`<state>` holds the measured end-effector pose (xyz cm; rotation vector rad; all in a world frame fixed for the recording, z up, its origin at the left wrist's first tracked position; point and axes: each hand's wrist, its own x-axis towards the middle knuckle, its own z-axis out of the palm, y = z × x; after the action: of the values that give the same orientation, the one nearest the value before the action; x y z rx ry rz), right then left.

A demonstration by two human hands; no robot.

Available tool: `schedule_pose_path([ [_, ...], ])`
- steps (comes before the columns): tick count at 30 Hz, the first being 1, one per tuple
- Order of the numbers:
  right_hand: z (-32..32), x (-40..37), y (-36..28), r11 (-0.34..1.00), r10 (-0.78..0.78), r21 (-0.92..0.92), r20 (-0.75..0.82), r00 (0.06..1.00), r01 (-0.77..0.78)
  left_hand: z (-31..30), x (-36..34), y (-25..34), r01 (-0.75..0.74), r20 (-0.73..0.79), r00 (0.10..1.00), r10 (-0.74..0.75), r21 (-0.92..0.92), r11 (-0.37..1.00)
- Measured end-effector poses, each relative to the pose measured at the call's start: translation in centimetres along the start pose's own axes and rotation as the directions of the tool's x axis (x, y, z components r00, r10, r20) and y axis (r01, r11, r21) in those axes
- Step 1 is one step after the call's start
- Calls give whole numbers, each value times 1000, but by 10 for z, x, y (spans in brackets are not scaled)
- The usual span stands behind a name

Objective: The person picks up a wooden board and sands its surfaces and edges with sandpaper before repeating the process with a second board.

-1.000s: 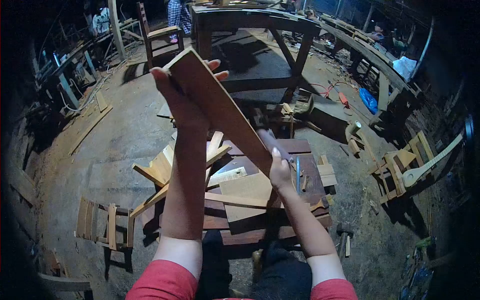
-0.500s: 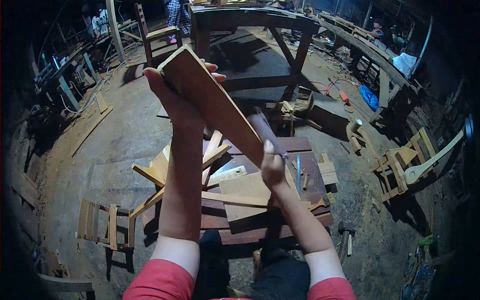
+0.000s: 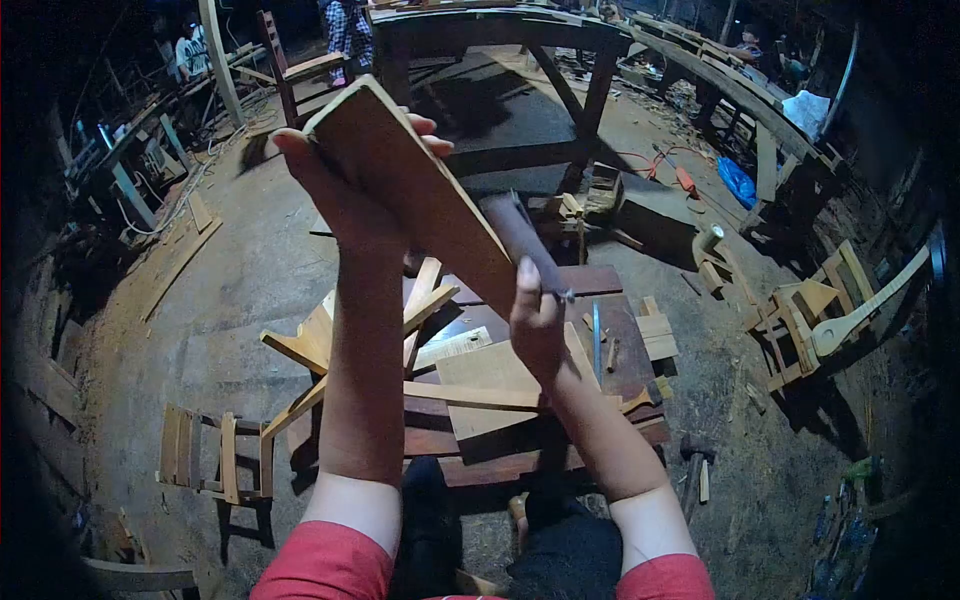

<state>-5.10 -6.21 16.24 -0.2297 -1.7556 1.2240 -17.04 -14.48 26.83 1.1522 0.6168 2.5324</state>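
Note:
My left hand is wrapped around the upper end of a wooden board, which tilts down to the right above the low table. Its thumb lies along the near side and its fingertips show behind the far edge. My right hand, at the board's lower end, grips a grey-brown sheet of sandpaper against the board's right edge. Beneath them, a flat wooden panel and a curved wooden strip lie on the dark red table.
Joined wooden pieces stand at the table's left. A slatted wooden frame is on the floor at left. A hammer stands at right, near small wooden chair-like pieces. A large workbench stands ahead; people are in the background.
My right hand and the sandpaper have shifted slightly down and left along the board. The board itself has moved a little left in view, still held by my left hand.

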Motion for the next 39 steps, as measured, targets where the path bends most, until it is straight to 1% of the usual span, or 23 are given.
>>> schedule_pose_path([
  [2, -16, -19, 48, 983, 181, -36, 18, 983, -180, -13, 3, 3, -22, -86, 996, 33, 123, 992],
  [3, -29, -26, 67, 965, 203, -185, 66, 977, -187, -20, 3, 3, -19, -81, 996, 29, 122, 992],
  [6, -36, -30, 77, 962, 144, -244, 84, 986, -120, -30, 5, 3, -29, -107, 994, 34, 44, 999],
  [8, -36, -24, 73, 831, 423, -456, 146, 894, -319, -39, 7, 4, -27, -112, 993, 30, 27, 999],
  [9, -34, -24, 71, 830, 426, -454, 142, 893, -324, -42, 8, 5, -31, -120, 992, 33, 16, 999],
  [10, -31, -24, 67, 860, 390, -404, 127, 912, -312, -43, 8, 6, -59, -229, 967, 111, 223, 973],
  [12, -30, -24, 74, 886, 360, -349, 101, 928, -306, -48, 8, 8, -48, -275, 956, 105, 208, 977],
  [14, -27, -26, 89, 966, 101, -250, 130, 986, -66, -59, 9, 11, -51, -285, 953, 100, 175, 983],
  [15, -29, -31, 93, 967, 114, -241, 116, 987, -84, -62, 8, 12, -32, -279, 957, 84, 184, 982],
  [18, -37, -37, 103, 750, 582, -392, 12, 813, -532, -68, 9, 15, -58, -396, 904, 160, 257, 965],
  [21, -51, -54, 168, 770, 563, -302, -95, 821, -562, -79, 12, 16, -69, -442, 853, 276, 428, 901],
  [22, -58, -53, 170, 659, 692, -292, -124, 711, -693, -66, 6, 16, 31, -479, 838, 262, 520, 854],
  [23, -63, -56, 179, 652, 697, -290, -136, 704, -701, -66, 8, 15, 41, -479, 842, 247, 514, 857],
  [25, -71, -61, 201, 648, 652, -150, -398, 645, -747, -69, 14, 15, 68, -525, 773, 356, 627, 776],
  [26, -79, -63, 209, 633, 676, -126, -390, 625, -764, -64, 15, 13, 112, -570, 675, 469, 706, 699],
  [29, -92, -74, 221, 610, 657, -190, -421, 626, -769, -71, 13, 14, 161, -512, 758, 404, 748, 644],
  [30, -97, -78, 240, 467, 758, -310, -341, 555, -828, -76, 14, 15, 214, -541, 740, 400, 753, 623],
  [31, -96, -85, 241, 460, 761, -306, -348, 548, -834, -69, 14, 13, 214, -577, 702, 417, 730, 649],
  [33, -84, -98, 243, 647, 635, -256, -342, 693, -719, -70, 15, 12, 169, -544, 745, 387, 715, 679],
  [34, -81, -95, 233, 368, 788, -446, -316, 528, -816, -70, 15, 12, 165, -529, 743, 411, 739, 653],
  [35, -72, -89, 208, 334, 799, -520, -285, 529, -786, -66, 15, 10, 171, -528, 748, 403, 739, 651],
  [37, -61, -73, 178, 322, 865, -532, -171, 472, -783, -59, 13, 8, 43, -460, 811, 362, 663, 747],
  [39, -38, -60, 158, 472, 824, -447, -82, 561, -760, -62, 11, 10, 43, -401, 865, 302, 659, 750],
])
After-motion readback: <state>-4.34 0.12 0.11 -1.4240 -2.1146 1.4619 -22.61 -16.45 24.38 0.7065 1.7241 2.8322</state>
